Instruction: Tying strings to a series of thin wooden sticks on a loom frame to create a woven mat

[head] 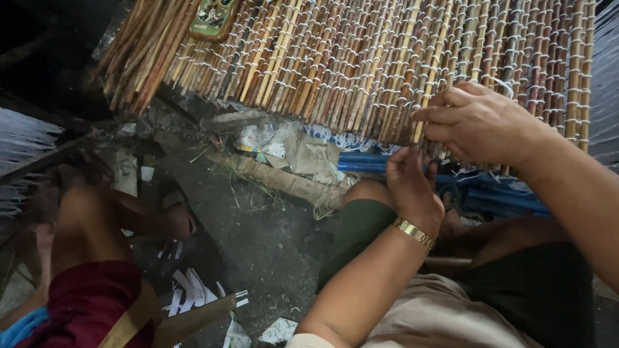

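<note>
A mat of thin brown and yellow reed sticks (pixel 361 58), bound with rows of white string, stretches across the top of the view. My right hand (pixel 480 122) pinches a yellow stick at the mat's near edge. My left hand (pixel 412 180), with a gold bracelet (pixel 414 232) on the wrist, reaches up under the same edge and grips the stick ends there. Loose white string ends (pixel 351 140) hang below the mat.
Another person (pixel 84 258) in a dark red top crouches at lower left. Blue rods (pixel 364 161) lie under the mat. A wooden pole (pixel 284 180), scraps of paper (pixel 193 290) and litter lie on the dark ground. A small green object (pixel 213 16) rests on the mat.
</note>
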